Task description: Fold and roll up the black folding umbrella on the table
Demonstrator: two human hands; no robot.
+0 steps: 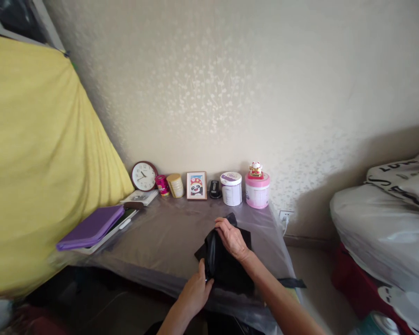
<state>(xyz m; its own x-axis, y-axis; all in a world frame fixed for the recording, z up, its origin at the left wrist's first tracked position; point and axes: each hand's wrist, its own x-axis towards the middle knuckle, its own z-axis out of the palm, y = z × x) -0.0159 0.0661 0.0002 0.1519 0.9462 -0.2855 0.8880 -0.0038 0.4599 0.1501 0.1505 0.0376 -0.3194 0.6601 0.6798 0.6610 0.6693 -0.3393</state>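
A black bag-like piece (230, 267) of soft material lies near the front right of the covered table, with a folded edge standing up between my hands. My left hand (197, 286) grips its lower front edge, thumb up and fingers curled. Higher up, my right hand (232, 239) pinches the top of the fold, its fingertips bent over the black material. A black strap end (293, 282) sticks out past the table's right edge, behind my right forearm. What lies inside the fold is hidden.
Along the wall stand a clock (144, 177), a pink can (162, 185), a panda picture frame (196, 186), a white tub (232, 190) and a pink tub (257, 191) with a cat figurine (256, 170). A purple folder (92, 227) lies left. A plastic-wrapped bundle (377, 223) stands right.
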